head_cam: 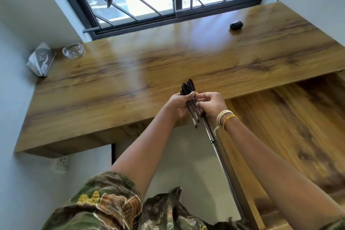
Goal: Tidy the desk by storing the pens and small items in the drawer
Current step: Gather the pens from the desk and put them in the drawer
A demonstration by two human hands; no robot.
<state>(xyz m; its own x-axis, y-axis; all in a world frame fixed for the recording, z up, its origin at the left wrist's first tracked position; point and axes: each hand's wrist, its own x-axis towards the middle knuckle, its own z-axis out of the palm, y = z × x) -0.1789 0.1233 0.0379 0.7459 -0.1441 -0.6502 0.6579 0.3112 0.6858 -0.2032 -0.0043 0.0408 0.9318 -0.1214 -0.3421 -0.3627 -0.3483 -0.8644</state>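
both hands' grip, left (pixel 177 103) and right (pixel 211 103), clamped on pens (pixel 192 104); drawer (pixel 280 136) open.

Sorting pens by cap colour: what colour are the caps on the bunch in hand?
Dark, black or very dark brown, on the pens; seen in the head view.

You can't count the pens (pixel 192 102): the bunch overlaps, and the fingers (pixel 202 97) of both hands cover the middle of the barrels. The small black item (pixel 236 25) far back on the counter (pixel 130 73) is too small and soft to name. The drawer (pixel 291 136) runs off the right edge, its inside blurred.
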